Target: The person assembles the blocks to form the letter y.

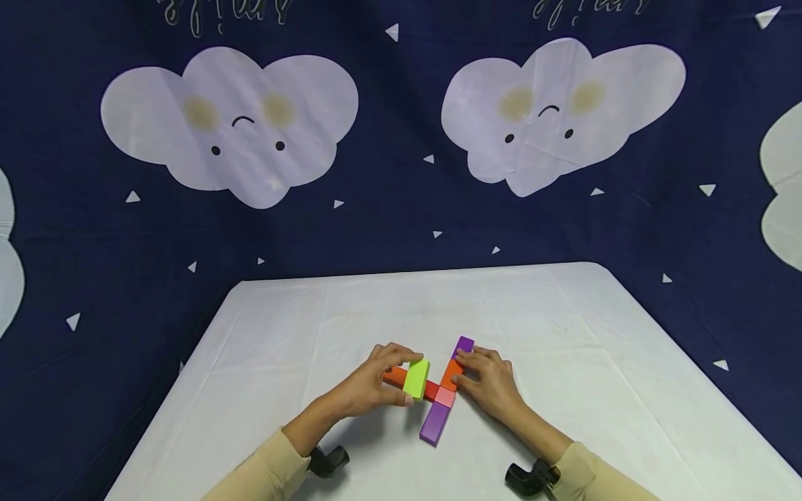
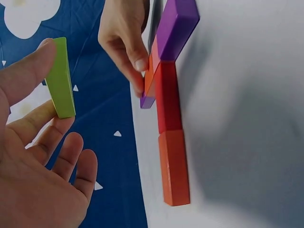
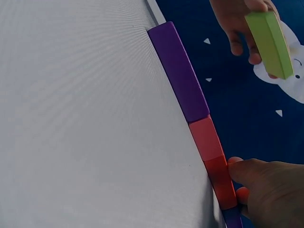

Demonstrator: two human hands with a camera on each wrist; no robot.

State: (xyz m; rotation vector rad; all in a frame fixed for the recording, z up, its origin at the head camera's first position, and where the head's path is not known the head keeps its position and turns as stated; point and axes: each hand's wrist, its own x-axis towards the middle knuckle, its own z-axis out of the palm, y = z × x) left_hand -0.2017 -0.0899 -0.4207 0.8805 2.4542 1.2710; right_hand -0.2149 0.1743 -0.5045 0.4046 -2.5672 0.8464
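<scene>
My left hand (image 1: 406, 381) pinches a lime green block (image 1: 416, 378) between thumb and fingers, holding it on edge just above a flat row made of an orange block (image 1: 393, 376) and a red block (image 1: 431, 390). In the left wrist view the green block (image 2: 61, 78) hangs clear of the red block (image 2: 167, 97) and the orange block (image 2: 173, 166). A crossing row runs from a long purple block (image 1: 435, 421) through a pink block (image 1: 445, 396) and a second orange block (image 1: 452, 374) to a far purple block (image 1: 464, 344). My right hand (image 1: 460, 369) grips that second orange block, and its thumb (image 3: 247, 173) presses against the block's side.
The blocks lie near the front middle of a white table (image 1: 564, 327). A dark blue cloth with white clouds (image 1: 232, 125) hangs behind and around the table. The table's left edge (image 1: 188, 362) and right edge (image 1: 683, 362) drop off to that cloth.
</scene>
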